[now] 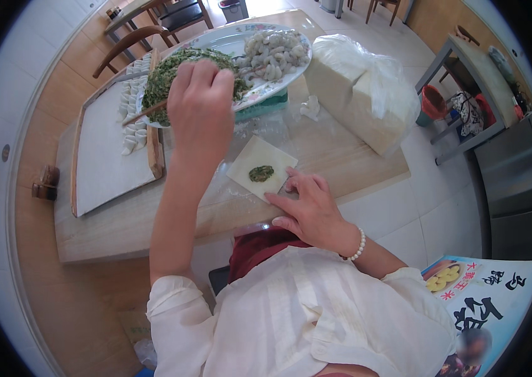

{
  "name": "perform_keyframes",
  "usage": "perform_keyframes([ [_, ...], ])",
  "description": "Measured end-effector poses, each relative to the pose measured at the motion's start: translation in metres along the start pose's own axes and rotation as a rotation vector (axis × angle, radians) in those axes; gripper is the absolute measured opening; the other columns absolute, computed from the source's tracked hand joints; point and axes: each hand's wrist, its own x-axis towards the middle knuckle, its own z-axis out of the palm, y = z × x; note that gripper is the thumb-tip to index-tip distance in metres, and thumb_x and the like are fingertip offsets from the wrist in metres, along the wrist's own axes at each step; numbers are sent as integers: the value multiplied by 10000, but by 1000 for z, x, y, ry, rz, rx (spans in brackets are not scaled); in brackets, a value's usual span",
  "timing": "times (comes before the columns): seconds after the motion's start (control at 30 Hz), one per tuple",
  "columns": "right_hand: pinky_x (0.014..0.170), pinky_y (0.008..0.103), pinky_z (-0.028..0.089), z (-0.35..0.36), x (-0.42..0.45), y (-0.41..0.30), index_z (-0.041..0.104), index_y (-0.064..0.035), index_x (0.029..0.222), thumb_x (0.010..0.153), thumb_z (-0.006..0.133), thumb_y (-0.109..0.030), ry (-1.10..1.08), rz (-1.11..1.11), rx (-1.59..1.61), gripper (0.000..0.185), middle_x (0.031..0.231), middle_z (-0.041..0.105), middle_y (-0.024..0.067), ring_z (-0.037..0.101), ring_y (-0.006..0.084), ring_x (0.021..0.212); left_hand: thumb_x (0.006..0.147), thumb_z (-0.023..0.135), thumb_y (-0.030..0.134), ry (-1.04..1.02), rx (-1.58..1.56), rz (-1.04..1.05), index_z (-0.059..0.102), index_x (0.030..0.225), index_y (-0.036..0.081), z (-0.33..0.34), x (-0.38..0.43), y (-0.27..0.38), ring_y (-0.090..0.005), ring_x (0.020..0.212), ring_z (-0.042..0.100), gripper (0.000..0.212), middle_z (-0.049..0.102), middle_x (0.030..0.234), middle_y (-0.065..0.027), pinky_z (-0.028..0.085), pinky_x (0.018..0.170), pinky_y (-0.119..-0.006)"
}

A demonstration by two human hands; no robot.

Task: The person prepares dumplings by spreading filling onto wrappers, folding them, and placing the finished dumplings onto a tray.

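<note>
My left hand [202, 106], slightly blurred, is closed around a thin wooden stick [145, 114] above the near side of an oval floral platter [228, 42]. Chopped green filling [162, 77] is heaped on the platter's left, and peeled raw shrimp [273, 54] are piled on its right. On the board in front of me lies a square dough wrapper [247, 165], a corner pointing my way, with a dab of green filling [261, 174] at its middle. My right hand [311, 205], wearing a bead bracelet, touches the wrapper's right edge with fingers spread.
A wood-rimmed tray [105, 155] on the left carries rows of folded dumplings [129, 101]. Behind my right hand stands a thick stack of wrappers [341, 101] partly covered by a plastic bag [384, 80]. A dough scrap [310, 107] lies beside it. The platter rests on a green container [263, 106].
</note>
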Motion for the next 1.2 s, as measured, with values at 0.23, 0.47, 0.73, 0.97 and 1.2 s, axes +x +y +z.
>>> perform_keyframes([
  [0.23, 978, 437, 356, -7, -4, 4, 696, -148, 1185, 766, 782, -318, 8, 8, 9, 460, 1045, 516, 121, 519, 335, 1239, 713, 630, -1, -114, 47, 50, 680, 782, 57, 13, 0, -3, -257, 892, 585, 103, 611, 854, -61, 509, 768, -379],
  [0.47, 969, 442, 378, -16, 4, 7, 680, -98, 1181, 828, 741, -237, -4, 63, 86, 384, 1128, 546, 154, 549, 344, 1108, 671, 633, -11, -76, 32, -18, 654, 722, 54, 7, -8, -2, -249, 855, 564, 84, 583, 807, -52, 508, 737, -361],
  [0.73, 804, 394, 482, -35, 39, 29, 648, -25, 1033, 890, 646, -52, 271, 119, 142, 146, 1040, 609, 157, 588, 349, 909, 678, 631, -26, 25, -100, -39, 667, 758, 40, 13, -22, 4, -255, 855, 569, 109, 592, 821, -60, 498, 715, -376],
  [0.97, 776, 420, 478, -12, 19, 36, 630, -18, 996, 862, 636, -4, 154, 116, 162, 135, 953, 644, 159, 600, 354, 894, 686, 699, -102, -179, -345, -122, 698, 876, 28, -5, -122, 21, -298, 816, 600, 231, 644, 883, -111, 505, 700, -387],
  [1.2, 759, 450, 489, -4, 37, 34, 628, -21, 952, 810, 667, 10, 138, 163, 225, 151, 921, 634, 167, 602, 373, 898, 778, 697, -70, -110, -368, -366, 689, 892, 10, -11, -143, 10, -290, 854, 607, 139, 648, 892, -118, 493, 722, -354],
])
